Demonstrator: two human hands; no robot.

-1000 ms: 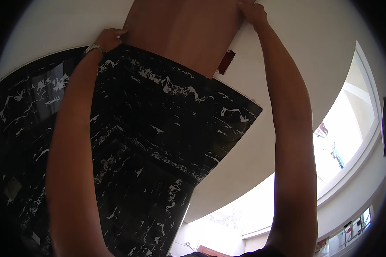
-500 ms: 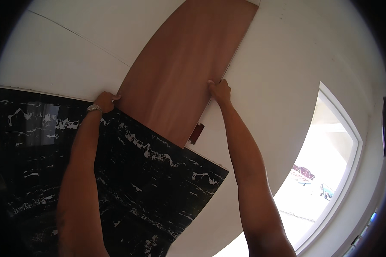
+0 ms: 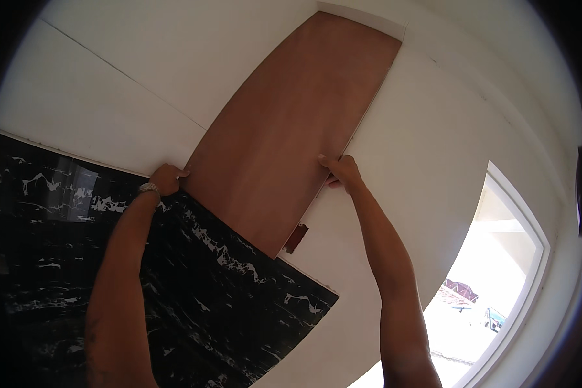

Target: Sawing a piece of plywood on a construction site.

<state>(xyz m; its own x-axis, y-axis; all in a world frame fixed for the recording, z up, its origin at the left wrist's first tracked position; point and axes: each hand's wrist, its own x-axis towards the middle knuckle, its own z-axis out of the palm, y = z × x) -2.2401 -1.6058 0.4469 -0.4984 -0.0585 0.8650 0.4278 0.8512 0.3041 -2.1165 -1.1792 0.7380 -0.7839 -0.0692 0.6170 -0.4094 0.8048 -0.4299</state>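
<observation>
A tall reddish-brown wood panel (image 3: 284,123) stands tilted in the picture against the white wall, its lower edge along the top of black marbled tiling (image 3: 239,304). At the panel's lower left corner, my left hand (image 3: 167,179) holds its edge, one finger reaching onto the brown face. A light-coloured band is round that wrist. My right hand (image 3: 344,173) grips the long right edge, the thumb lying on the front. Its other fingers curl at the edge and are partly hidden.
A small dark red-brown piece (image 3: 296,238) sits on the wall beside the panel's lower right corner. White wall (image 3: 110,84) with a thin seam lies to the left. At right is a bright window opening (image 3: 491,271) with a white frame.
The whole scene has shifted downward in the picture, and the panel's top edge now shows. Both hands keep about the same places on the panel.
</observation>
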